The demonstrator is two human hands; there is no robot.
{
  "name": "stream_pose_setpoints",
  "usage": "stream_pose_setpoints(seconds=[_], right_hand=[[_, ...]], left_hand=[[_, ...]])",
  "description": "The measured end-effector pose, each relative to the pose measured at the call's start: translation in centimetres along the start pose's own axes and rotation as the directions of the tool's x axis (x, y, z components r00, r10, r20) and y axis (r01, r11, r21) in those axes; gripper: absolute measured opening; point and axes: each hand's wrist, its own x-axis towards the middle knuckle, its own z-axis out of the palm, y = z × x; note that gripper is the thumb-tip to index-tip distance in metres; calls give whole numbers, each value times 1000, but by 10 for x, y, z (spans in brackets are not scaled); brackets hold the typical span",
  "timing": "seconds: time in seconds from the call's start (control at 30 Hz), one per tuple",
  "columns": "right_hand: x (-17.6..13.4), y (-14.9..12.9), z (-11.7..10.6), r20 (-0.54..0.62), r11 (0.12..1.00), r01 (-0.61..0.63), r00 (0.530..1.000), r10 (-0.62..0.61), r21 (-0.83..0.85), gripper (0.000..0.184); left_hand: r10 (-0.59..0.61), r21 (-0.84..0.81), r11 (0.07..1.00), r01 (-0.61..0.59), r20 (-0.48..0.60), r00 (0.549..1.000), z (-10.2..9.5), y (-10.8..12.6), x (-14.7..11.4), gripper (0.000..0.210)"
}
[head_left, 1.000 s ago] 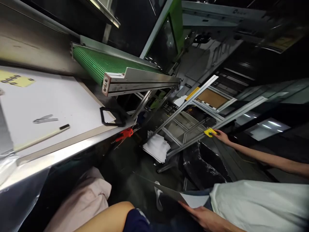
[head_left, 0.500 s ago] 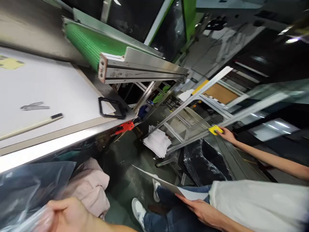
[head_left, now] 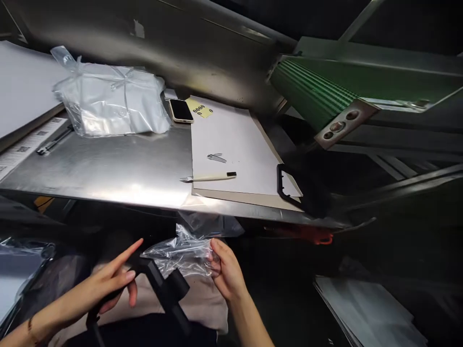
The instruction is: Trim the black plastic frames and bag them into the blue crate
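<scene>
My left hand (head_left: 117,279) grips an angular black plastic part (head_left: 155,279) between thumb and curled fingers, its index finger pointing out. Part of that piece is hidden behind the hand. My right hand (head_left: 227,267) pinches the edge of a crumpled clear plastic bag (head_left: 181,253), which hangs just beyond the black part; whether they touch I cannot tell. Both hands are over my lap, in front of the metal table (head_left: 144,168). A similar black frame (head_left: 280,185) lies at the right corner of the white sheet (head_left: 231,135).
On the table are a bundle of plastic bags (head_left: 115,99), a phone (head_left: 181,111), a yellow note (head_left: 202,110), nail clippers (head_left: 217,157) and a craft knife (head_left: 213,177). A green conveyor (head_left: 318,91) juts in at right. Stacked sheets (head_left: 369,308) sit at lower right.
My view has swung left, from a co-worker beside a ladder to the table. My left hand with the black part has come into view. The right hand still holds the bag.
</scene>
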Motion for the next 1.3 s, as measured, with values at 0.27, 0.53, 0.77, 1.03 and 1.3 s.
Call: stream_pose_setpoints(seconds=[0.27,0.53,0.77,1.03,1.3], right_hand=[[-6,-30,29,204,814,162,977,-54,-558,33],[-57,16,-4,385,302,465,876,-289,-832,8],[-24,42,-16,342,247,457,852,-395,-854,17],[-60,48,5,276,308,412,874,-401,-857,13],[-51,41,26,344,288,478,844,-412,-829,20]], left_hand=[[-89,61,995,85,69,994,29,11,44,29],[-154,-20,988,153,-61,986,27,-21,25,36],[-194,-44,980,192,-61,979,25,-30,23,39],[-197,-79,979,190,-94,976,19,-41,18,35],[-265,-66,963,260,-85,960,16,-51,25,36]])
